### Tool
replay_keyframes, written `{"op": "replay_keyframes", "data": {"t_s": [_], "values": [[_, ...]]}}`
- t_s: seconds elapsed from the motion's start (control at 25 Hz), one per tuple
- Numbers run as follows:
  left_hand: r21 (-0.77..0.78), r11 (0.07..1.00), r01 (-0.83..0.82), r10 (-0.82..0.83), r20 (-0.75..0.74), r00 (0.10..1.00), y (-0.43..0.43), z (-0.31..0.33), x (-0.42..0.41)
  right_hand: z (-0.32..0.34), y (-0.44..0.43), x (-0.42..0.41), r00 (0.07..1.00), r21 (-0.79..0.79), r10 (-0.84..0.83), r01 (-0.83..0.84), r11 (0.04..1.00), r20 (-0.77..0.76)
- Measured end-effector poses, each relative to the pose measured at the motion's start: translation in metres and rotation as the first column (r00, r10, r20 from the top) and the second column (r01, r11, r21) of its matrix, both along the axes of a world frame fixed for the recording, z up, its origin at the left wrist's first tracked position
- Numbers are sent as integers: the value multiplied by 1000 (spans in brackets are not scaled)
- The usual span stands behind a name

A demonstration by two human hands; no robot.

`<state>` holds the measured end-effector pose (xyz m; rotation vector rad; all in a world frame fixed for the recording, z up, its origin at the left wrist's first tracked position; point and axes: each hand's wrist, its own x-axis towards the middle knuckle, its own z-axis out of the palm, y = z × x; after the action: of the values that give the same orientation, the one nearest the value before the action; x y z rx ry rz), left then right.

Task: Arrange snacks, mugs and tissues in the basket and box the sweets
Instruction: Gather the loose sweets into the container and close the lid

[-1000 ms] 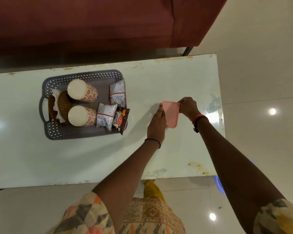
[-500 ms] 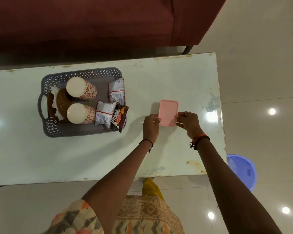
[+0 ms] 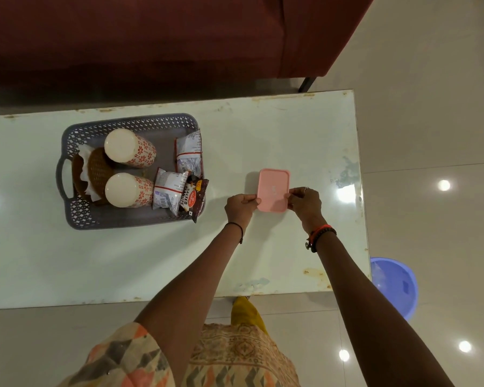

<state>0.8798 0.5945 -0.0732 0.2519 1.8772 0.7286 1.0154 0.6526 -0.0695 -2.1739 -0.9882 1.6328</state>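
**On the table (image 3: 277, 129), a pink box (image 3: 273, 185) gripped from both sides**

It lies flat, lid on, well right of the basket (image 3: 123, 222). The left hand (image 3: 240, 205) pinches its left edge and the right hand (image 3: 305, 203) its right edge, fingers curled close.

**A living room at home**

A dark red sofa (image 3: 151, 37) on a slim black leg (image 3: 307, 84) stands just behind a long white table (image 3: 277, 129) with a glossy top and rust-stained edges. The floor (image 3: 430, 107) is pale polished tile, with ceiling lights mirrored in it as bright spots. A blue plastic tub (image 3: 394, 286) sits on the floor beside the table's right end. The table bears household things: a grey plastic basket (image 3: 129, 121) holding patterned mugs (image 3: 129, 148) and snack packets (image 3: 169, 191).
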Motion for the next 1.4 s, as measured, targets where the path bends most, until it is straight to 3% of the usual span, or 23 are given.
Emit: {"op": "replay_keyframes", "data": {"t_s": [0.16,0.32,0.44,0.72,0.96,1.4], "values": [[27,999,-47,44,93,995,-3,4,-3,6,-3,2,994,-30,-97,96,995,-47],[-122,984,-133,163,285,945,-10,11,2,13,-10,4,977,-145,-156,136,980,-142],[-183,968,-173,234,406,883,-15,15,4,15,-14,-2,974,-141,-119,92,986,-195],[-154,893,-423,446,427,787,-17,15,-13,13,-7,-39,973,-100,-60,38,994,-225],[-107,844,-525,513,446,733,-19,13,-30,11,2,-79,970,-61,42,-59,996,-240],[-88,858,-506,487,450,748,-16,20,-39,9,14,-119,959,-57,153,-171,984,-240]]}}
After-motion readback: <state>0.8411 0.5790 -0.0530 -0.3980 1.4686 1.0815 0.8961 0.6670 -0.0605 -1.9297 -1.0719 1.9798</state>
